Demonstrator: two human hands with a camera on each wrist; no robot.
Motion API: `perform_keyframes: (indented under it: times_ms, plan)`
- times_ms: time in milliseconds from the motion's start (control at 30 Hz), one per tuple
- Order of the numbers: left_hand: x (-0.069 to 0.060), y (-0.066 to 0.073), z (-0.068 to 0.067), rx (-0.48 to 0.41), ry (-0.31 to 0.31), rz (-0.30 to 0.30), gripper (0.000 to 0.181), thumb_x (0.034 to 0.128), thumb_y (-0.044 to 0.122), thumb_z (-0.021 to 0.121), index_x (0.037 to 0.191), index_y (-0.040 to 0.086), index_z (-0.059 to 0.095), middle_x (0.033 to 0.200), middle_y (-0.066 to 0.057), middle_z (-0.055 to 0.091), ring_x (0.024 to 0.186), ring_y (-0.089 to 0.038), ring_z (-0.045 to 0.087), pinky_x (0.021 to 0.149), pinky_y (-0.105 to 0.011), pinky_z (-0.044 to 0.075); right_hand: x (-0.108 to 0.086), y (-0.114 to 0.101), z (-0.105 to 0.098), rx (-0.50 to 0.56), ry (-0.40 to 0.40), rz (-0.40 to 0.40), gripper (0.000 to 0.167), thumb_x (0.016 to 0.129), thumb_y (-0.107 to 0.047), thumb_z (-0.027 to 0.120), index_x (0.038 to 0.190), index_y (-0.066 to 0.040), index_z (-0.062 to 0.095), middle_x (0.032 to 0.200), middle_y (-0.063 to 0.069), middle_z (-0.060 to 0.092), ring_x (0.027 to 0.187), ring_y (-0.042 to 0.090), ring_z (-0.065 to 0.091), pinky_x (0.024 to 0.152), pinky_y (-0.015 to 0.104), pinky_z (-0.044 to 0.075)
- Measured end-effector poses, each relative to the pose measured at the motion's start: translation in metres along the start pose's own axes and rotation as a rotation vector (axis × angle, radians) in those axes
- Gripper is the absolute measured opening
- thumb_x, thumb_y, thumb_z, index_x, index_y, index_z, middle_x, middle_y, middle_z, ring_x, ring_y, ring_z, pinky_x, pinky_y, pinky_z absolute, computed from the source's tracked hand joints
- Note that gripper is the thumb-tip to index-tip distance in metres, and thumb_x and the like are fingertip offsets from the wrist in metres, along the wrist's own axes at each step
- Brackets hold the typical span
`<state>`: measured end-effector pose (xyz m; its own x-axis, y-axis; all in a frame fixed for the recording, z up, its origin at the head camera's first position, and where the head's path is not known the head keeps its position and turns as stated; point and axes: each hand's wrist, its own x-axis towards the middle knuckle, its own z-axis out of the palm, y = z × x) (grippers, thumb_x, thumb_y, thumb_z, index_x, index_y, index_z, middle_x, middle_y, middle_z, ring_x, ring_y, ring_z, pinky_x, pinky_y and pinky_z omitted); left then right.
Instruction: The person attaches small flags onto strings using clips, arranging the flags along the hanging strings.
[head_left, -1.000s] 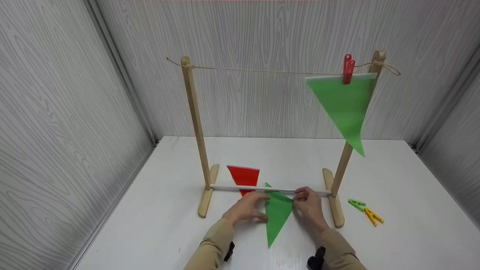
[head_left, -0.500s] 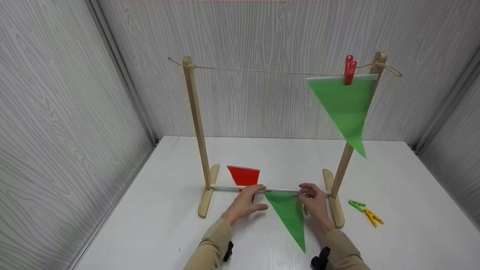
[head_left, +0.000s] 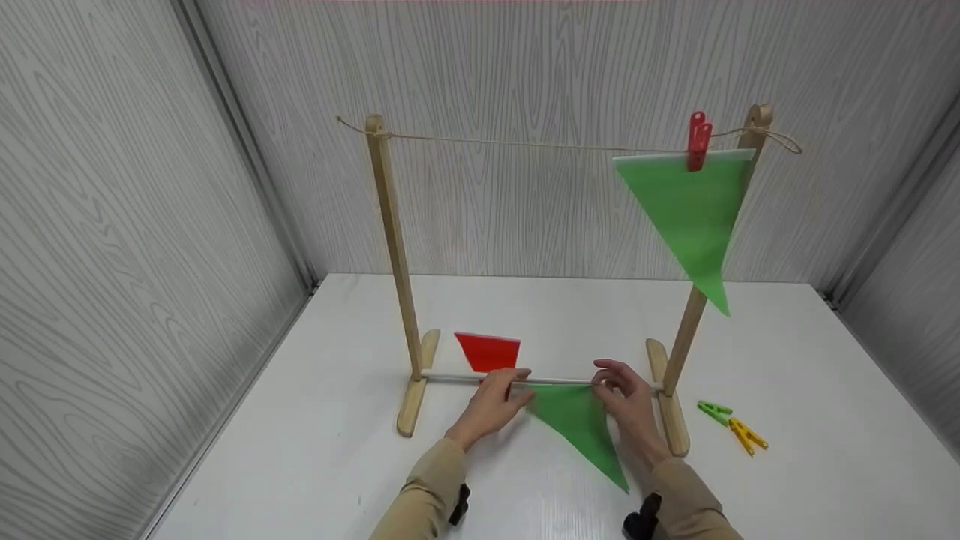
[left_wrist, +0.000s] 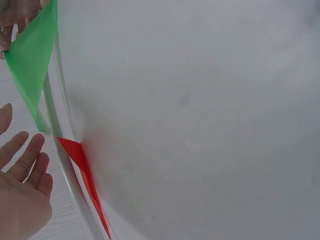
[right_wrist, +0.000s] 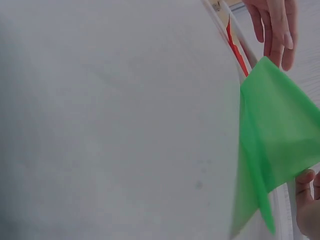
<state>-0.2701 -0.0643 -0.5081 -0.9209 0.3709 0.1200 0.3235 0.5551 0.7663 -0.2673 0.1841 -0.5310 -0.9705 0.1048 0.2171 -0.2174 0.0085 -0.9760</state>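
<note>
Grey wood-grain wall closes off the back edge of a white worktop, on which a wooden stand carries a cord between two uprights. One hung green pennant is fixed near the cord's right end by a red peg. A red pennant lies on the worktop, partly beyond the white rod toward the back edge. A green peg and a yellow peg lie between the stand and the worktop's right edge.

Item in hand: a loose green pennant, in front of the rod, its top edge alongside it and its tip pointing toward the worktop's front. The right hand pinches its right top corner. The left hand is at the left top corner, fingers extended and relaxed; contact cannot be confirmed from these angles.

Present step, in my judgement: straightening the top edge. The next move would call for a secure left-hand grip, keeping that edge level and clear of the rod
</note>
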Motion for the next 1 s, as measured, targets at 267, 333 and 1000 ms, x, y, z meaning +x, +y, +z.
perform_keyframes:
  times_ms: [267,333,1000]
  plan:
    - [0.0019,0.0029,-0.0001,-0.062,0.003,-0.008,0.044,0.1057,0.029,0.051,0.138,-0.001,0.057,0.132,-0.016,0.062,0.122,-0.03,0.053,0.108,-0.05,0.047,0.0001,-0.001,-0.0007,0.039,-0.023,0.035,0.036,0.093,0.009,0.059,0.128,0.009,0.056,0.095,0.003,0.065,0.091,0.013,0.057,0.08,0.019,0.048]
    - [0.0029,0.0024,-0.0001,-0.067,0.0,-0.005,0.041,0.1063,0.028,0.049,0.134,-0.001,0.06,0.126,-0.015,0.066,0.118,-0.028,0.056,0.106,-0.048,0.048,-0.0001,-0.0014,-0.001,0.049,-0.03,0.035,0.037,0.093,0.009,0.06,0.129,0.009,0.056,0.095,0.003,0.065,0.091,0.013,0.058,0.079,0.019,0.049]
    - [0.0047,0.0053,0.0003,-0.152,-0.057,-0.05,0.026,0.1017,0.026,0.06,0.11,0.006,0.075,0.094,-0.003,0.069,0.084,-0.01,0.052,0.078,-0.025,0.047,-0.001,0.0014,-0.0044,0.067,-0.045,-0.06,0.035,0.092,0.007,0.064,0.127,0.009,0.059,0.095,0.001,0.066,0.088,0.009,0.058,0.077,0.017,0.048]
